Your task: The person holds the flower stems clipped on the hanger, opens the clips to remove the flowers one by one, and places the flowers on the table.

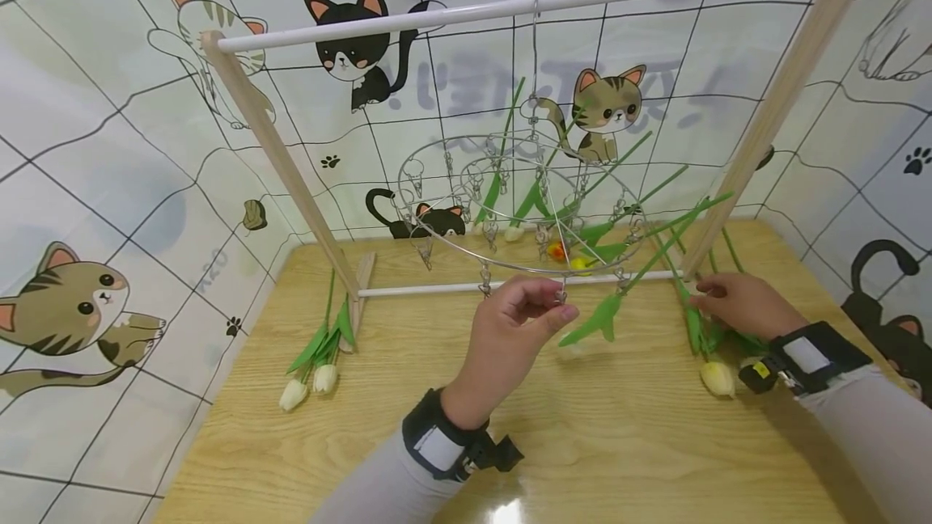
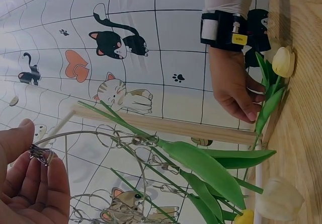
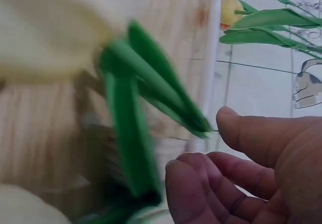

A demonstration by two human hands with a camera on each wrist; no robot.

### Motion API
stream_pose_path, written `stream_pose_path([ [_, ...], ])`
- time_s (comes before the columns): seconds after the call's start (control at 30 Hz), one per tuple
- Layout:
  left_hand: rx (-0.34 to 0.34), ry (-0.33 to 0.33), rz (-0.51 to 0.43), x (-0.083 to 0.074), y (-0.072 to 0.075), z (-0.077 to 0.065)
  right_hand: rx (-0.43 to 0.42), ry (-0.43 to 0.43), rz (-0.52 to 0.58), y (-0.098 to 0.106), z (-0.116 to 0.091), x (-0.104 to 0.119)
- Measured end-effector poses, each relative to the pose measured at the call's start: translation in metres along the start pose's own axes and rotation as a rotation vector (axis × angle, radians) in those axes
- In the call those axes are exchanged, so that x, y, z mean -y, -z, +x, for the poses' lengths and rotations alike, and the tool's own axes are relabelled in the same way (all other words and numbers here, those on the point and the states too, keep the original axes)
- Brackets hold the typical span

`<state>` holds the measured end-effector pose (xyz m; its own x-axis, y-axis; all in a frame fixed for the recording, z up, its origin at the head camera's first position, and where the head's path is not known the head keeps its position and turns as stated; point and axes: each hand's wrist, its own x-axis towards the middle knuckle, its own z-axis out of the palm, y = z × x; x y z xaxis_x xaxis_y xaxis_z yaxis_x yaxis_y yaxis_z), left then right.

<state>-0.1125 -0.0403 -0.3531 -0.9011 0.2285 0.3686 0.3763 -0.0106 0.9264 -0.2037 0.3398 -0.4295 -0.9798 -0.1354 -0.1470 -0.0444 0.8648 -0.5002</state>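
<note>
In the head view my left hand (image 1: 502, 338) pinches a small metal clip (image 2: 40, 154) at the near edge of the round wire hanger (image 1: 502, 262). To the right, my right hand (image 1: 750, 306) is beside the green stem and leaves of a white tulip (image 1: 718, 379) lying on the table. A gap shows between its thumb (image 3: 241, 136) and bent fingers (image 3: 191, 183), close to the stem. Another white tulip (image 2: 279, 199) hangs head down from the hanger by its stem, close to my left hand.
The hanger is hooked on a white rail (image 1: 466, 14) between wooden posts (image 1: 280, 160). More tulips hang from its far side, including a yellow one (image 1: 580, 265). Two white tulips (image 1: 294, 395) lie at the left on the wooden table (image 1: 408, 419). A low white bar (image 1: 429, 289) joins the posts.
</note>
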Motion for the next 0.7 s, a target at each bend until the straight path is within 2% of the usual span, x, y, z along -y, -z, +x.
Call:
stream_pose_path([
  [0.17,0.004,-0.005,0.002,0.001,-0.001,0.0,-0.058,0.069,-0.034,0.012,-0.009,0.016],
  [0.4,0.009,0.0,0.002,0.003,-0.002,0.0,-0.12,0.127,-0.007,0.016,-0.025,0.06],
  [0.53,0.008,0.001,0.0,0.003,-0.001,0.001,-0.143,0.19,0.077,0.009,-0.033,0.082],
  [0.7,0.009,0.009,-0.006,0.003,0.0,0.0,-0.197,0.301,0.211,-0.006,-0.044,0.094],
])
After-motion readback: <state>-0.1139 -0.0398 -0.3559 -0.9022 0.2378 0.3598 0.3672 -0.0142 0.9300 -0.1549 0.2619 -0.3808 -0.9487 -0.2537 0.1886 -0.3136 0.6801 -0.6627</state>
